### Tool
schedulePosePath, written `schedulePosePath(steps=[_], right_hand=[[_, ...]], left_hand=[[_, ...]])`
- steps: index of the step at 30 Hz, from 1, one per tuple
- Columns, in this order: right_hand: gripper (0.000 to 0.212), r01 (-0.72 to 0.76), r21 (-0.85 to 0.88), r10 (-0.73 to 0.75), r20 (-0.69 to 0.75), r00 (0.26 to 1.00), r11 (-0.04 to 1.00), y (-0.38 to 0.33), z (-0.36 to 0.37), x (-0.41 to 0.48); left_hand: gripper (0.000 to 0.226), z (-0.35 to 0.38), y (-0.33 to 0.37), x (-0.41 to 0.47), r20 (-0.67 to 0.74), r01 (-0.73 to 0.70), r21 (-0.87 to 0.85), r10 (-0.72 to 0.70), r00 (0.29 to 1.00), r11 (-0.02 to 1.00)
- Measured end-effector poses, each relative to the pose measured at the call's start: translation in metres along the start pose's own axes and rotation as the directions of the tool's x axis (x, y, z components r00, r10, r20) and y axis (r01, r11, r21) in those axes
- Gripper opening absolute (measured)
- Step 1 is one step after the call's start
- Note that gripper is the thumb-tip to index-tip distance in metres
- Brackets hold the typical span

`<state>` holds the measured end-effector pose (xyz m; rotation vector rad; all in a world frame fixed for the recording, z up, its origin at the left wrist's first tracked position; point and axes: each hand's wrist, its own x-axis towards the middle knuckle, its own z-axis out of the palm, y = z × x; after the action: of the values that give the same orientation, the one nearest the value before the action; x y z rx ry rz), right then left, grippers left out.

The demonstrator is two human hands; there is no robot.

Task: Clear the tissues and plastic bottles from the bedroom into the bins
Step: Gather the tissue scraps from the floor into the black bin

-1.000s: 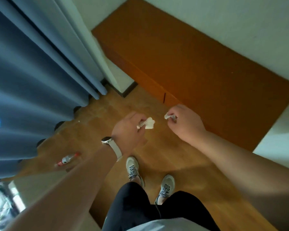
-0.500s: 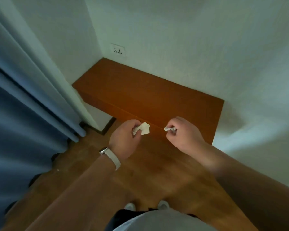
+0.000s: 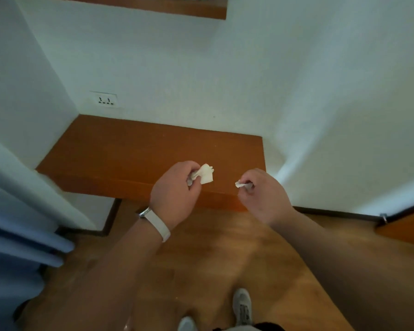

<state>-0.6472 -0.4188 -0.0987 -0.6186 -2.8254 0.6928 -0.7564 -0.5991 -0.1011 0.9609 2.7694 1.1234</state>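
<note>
As 0.5 s before, the left hand's grip clutched a crumpled tissue; the right hand pinched a smaller tissue.

Left hand gripping tissue; right hand pinching tissue scrap, forearms extended

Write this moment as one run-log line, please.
left hand: holds crumpled tissue | right hand: pinches small tissue piece | ahead: low wooden ledge | stage: carrying
</note>
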Motion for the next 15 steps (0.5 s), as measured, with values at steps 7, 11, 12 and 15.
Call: schedulePosePath(steps=[7, 11, 12, 15], right_hand=[[0.01, -0.148, -0.025, 0.14, -0.194, 0.971, 0.989, 0.028, -0.029, -0.043], [0.011, -0.218, -0.04, 0.2, -0.271, 0.942, 0.975, 0.055, -0.053, -0.076], [0.013, -0.241, -0.035, 0.222, -0.285, 0.932, 0.97, 0.063, -0.059, -0.085], [0.023, -0.32, 0.023, 0.31, -0.326, 0.893, 0.947, 0.094, -0.079, -0.11]], left_hand=[[0.023, 0.027, 0.025, -0.001, 0.099, -0.146, -0.098, 0.155, 0.983, 0.984], [0.023, 0.049, 0.063, -0.004, 0.162, -0.231, -0.13, 0.25, 0.955, 0.964], [0.024, 0.053, 0.074, -0.006, 0.174, -0.247, -0.134, 0.268, 0.947, 0.96], [0.025, 0.073, 0.104, -0.008, 0.201, -0.302, -0.138, 0.325, 0.924, 0.943]])
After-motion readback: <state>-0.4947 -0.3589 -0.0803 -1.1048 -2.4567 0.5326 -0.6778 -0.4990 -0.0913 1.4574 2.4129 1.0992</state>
